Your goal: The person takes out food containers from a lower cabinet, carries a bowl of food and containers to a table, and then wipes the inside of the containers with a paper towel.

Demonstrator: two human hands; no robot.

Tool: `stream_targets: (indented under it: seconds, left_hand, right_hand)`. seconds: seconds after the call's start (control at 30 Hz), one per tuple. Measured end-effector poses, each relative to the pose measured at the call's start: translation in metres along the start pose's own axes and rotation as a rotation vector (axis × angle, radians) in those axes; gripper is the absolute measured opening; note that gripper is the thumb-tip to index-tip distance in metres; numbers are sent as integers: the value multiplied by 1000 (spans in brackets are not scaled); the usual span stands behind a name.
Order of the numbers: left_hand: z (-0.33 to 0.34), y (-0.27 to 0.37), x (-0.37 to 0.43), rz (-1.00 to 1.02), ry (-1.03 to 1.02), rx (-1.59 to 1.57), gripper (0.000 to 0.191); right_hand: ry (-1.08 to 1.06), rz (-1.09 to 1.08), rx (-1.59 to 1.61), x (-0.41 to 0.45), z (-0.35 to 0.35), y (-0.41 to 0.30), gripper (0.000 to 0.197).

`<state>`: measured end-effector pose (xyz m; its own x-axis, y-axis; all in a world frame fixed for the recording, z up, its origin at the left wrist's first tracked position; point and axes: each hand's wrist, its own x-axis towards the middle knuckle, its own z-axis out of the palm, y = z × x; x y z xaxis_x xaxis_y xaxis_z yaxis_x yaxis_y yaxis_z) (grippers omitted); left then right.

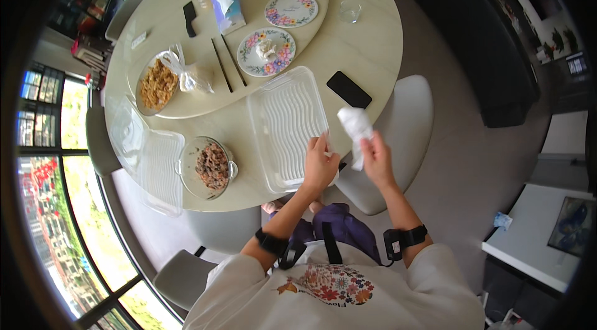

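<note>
A clear plastic tray (284,120) with a wavy ribbed bottom lies before me near the table's edge. My left hand (321,164) grips its right rim with bent fingers. In my right hand (377,157) is a crumpled white tissue (356,127), raised just right of the tray, past the table edge. A black smartphone (350,89) rests face up beyond the tissue. Left of the tray stands a glass bowl (189,176) with two handles, holding a dark minced mixture (213,166). Farther left lies a second ribbed clear plastic piece (161,166).
Beyond are a dish of brown food (158,83), a knotted plastic bag (193,75), chopsticks (222,65), and a floral plate (249,57) bearing a crumpled tissue (266,50). A black-handled knife (189,19), tissue box (229,15) and drinking glass (350,12) stand farther back. Chairs (410,115) ring the table.
</note>
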<state>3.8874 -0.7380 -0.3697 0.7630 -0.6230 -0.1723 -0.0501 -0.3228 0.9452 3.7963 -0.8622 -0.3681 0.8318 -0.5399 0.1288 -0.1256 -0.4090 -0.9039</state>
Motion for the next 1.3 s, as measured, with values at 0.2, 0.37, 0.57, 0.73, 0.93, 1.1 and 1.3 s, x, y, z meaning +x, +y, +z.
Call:
stream_targets:
  seconds: [0.2,0.37,0.57,0.73,0.93,1.1,1.3]
  left_hand:
    - [-58,17,-43,-63,-18,-375,22]
    - [-80,31,-51,9,-163,-441,25]
    - [-103,59,-55,66,-291,-373,32]
    - [-104,70,-55,97,-270,-367,31]
    - [-111,68,-39,-6,45,-457,15]
    - [-115,75,-38,44,-68,-397,16]
    - [-118,82,-44,2,-233,-414,24]
  right_hand:
    - [-409,-437,111,5,40,-63,47]
    - [-231,-637,44,46,45,-60,47]
    - [-2,-669,-187,134,27,-70,36]
    - [99,-561,85,134,31,-89,35]
    - [-181,-676,302,17,71,-110,36]
    - [-112,-671,125,44,53,-114,32]
    - [386,-581,280,147,27,-109,16]
